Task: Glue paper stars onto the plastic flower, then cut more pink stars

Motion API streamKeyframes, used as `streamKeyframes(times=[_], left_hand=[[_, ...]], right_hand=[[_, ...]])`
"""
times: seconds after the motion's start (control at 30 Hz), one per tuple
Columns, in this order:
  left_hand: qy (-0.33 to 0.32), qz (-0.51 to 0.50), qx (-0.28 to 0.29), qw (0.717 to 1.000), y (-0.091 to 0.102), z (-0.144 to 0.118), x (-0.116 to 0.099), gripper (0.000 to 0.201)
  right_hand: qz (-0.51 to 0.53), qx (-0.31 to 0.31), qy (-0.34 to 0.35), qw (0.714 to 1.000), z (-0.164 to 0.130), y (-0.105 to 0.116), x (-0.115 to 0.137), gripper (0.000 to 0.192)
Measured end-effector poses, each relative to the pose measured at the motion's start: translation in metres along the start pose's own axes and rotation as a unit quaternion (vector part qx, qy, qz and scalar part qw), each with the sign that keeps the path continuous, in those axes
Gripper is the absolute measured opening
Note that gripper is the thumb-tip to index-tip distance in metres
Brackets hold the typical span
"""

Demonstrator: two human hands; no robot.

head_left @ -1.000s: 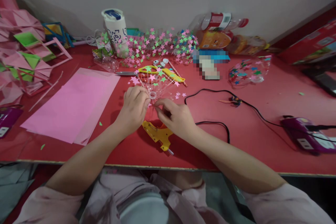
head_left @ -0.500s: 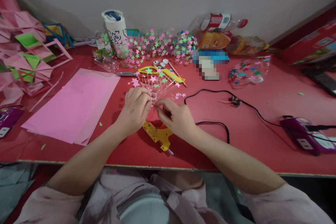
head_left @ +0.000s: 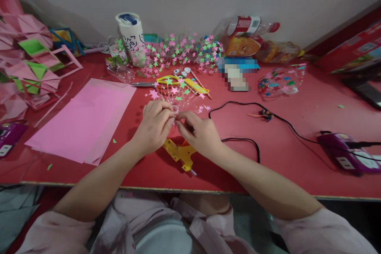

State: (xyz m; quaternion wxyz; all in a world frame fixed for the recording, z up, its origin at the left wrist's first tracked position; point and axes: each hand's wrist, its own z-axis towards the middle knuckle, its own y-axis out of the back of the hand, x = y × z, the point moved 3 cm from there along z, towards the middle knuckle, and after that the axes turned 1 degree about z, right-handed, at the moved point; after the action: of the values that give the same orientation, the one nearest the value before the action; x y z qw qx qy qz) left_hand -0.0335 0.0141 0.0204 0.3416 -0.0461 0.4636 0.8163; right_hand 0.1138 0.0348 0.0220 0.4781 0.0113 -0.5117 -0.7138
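Both hands meet at the centre of the red worktop (head_left: 268,154). The left hand (head_left: 153,127) and right hand (head_left: 200,133) are curled nearly closed, fingertips pinching the small neck ring of a clear plastic piece (head_left: 178,101) dotted with pink and green stars, which fans out toward 12 o'clock. To do this well, I would keep the pinch light and steady so the thin plastic does not buckle. A yellow glue gun (head_left: 180,154) lies at 6 o'clock, pink paper (head_left: 83,121) at 9. The white cup (head_left: 131,35) at 11 carries writing too small to read.
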Motion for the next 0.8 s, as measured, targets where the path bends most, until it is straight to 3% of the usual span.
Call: streamKeyframes(times=[0.43,0.67,0.8], left_hand=[[-0.002,0.016,-0.046,0.999,0.003,0.000,0.004,0.008],[0.022,0.027,-0.113,0.993,0.011,0.002,0.011,0.014],[-0.001,0.028,-0.080,0.996,0.013,0.002,0.012,0.028]], right_hand=[[-0.007,-0.024,0.033,0.999,-0.002,-0.001,0.000,0.021],[0.004,-0.105,0.043,0.994,-0.002,0.019,-0.002,0.013],[0.000,-0.156,0.029,0.987,0.001,0.031,-0.012,0.012]])
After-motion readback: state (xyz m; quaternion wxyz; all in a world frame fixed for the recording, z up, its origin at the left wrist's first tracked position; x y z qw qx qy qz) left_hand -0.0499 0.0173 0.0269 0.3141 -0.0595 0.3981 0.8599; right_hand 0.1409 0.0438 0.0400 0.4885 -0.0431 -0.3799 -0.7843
